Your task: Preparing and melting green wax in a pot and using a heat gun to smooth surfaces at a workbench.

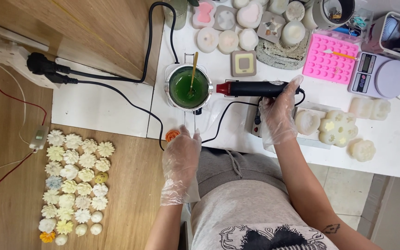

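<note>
Aiming black heat gun (254,88) in right hand (278,115) grip at green pot (188,87), left hand (180,159) grip loosely open

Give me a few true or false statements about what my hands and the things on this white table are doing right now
1. The right hand holds a black heat gun aimed at the pot of green liquid. True.
2. The left hand grips the pink mould. False: it rests by the pot's handle, at the table edge.
3. A stick stands in the green liquid. True.
4. The flower shapes lie on the table. False: they lie on the wooden floor.
</note>
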